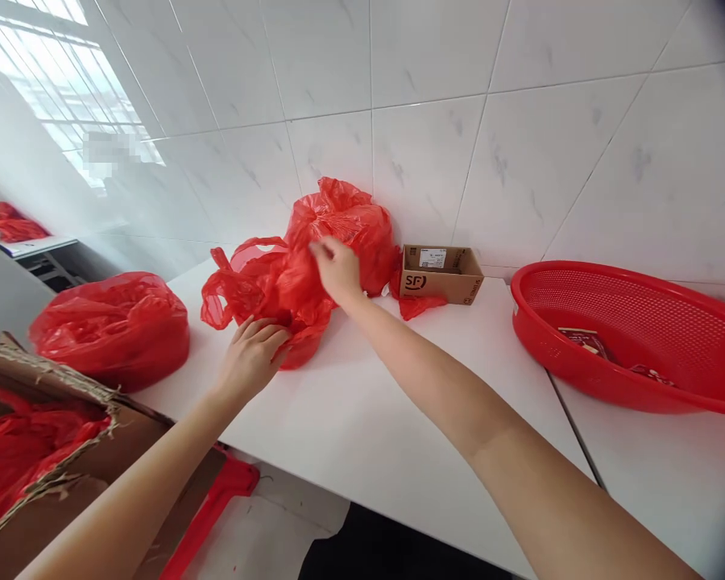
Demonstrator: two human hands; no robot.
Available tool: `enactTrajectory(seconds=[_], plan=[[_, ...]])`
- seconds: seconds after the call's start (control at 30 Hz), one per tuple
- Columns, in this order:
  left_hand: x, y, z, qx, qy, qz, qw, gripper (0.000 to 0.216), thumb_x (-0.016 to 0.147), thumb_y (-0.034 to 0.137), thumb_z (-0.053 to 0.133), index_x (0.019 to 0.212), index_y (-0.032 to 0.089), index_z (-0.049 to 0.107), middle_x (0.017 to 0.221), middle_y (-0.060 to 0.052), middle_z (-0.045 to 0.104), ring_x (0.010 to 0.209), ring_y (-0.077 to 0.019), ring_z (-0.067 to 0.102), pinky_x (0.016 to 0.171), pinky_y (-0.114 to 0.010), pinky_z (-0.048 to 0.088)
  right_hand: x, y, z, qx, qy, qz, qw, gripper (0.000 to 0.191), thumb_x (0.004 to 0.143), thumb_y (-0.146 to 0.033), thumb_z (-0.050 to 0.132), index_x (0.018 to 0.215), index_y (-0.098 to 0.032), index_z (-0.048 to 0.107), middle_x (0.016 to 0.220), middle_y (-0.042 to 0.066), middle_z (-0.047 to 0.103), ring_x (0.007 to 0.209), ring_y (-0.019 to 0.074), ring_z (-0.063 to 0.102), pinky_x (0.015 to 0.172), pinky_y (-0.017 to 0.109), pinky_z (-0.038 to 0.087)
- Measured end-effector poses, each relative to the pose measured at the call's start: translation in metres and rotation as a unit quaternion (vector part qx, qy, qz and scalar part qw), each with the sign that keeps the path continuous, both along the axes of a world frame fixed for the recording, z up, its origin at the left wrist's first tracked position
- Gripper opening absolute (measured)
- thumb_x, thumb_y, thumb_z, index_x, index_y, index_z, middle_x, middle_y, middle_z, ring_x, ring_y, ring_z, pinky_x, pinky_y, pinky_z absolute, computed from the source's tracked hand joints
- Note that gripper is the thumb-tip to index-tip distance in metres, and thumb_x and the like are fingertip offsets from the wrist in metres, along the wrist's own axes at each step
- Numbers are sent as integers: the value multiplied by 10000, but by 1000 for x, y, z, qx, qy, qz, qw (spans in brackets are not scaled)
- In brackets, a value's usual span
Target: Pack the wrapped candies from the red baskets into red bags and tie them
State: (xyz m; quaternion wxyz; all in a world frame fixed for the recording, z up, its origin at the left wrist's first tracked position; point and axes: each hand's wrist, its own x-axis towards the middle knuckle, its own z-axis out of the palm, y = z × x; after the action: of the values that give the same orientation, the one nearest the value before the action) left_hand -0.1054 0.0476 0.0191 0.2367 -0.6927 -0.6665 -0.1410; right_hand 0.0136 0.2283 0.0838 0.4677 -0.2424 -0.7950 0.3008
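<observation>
Crumpled red plastic bag (247,282) with loop handles stands on the white table, its top bunched up. My left hand (254,354) grips its near edge with curled fingers. Slightly blurred, my right hand (339,270) pinches a bunched part of the red plastic at the upper right; the fingertips are partly hidden. Right behind sits a full, rounded red plastic bag (362,229) against the wall. What lies inside the bags cannot be made out.
To the right stand a small open cardboard box (441,286) and a big red perforated basket (580,383) with small packets in it. Another filled red bag (114,322) lies at left, beside a large torn-edged cardboard box (151,451) holding red plastic. Tiled wall (428,153) bounds the back.
</observation>
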Motion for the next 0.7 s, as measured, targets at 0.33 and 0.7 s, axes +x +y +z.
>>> enactTrajectory(seconds=[0.33,0.7], plan=[[-10,11,11,-24,-48,64,996,262,865,256,484,1020,162,674,1063,-142,715,1019,-345,623,899,-462,462,122,62,51,-129,468,-40,873,172,911,-411,471,885,-241,468,820,-32,559,752,117,603,657,258,490],[138,6,59,234,-198,-167,937,418,812,184,619,1198,283,491,1287,-78,560,1255,-309,511,1058,-523,408,232,27,21,-226,297,18,928,173,783,-383,591,769,-236,502,771,8,628,697,171,625,631,338,550]])
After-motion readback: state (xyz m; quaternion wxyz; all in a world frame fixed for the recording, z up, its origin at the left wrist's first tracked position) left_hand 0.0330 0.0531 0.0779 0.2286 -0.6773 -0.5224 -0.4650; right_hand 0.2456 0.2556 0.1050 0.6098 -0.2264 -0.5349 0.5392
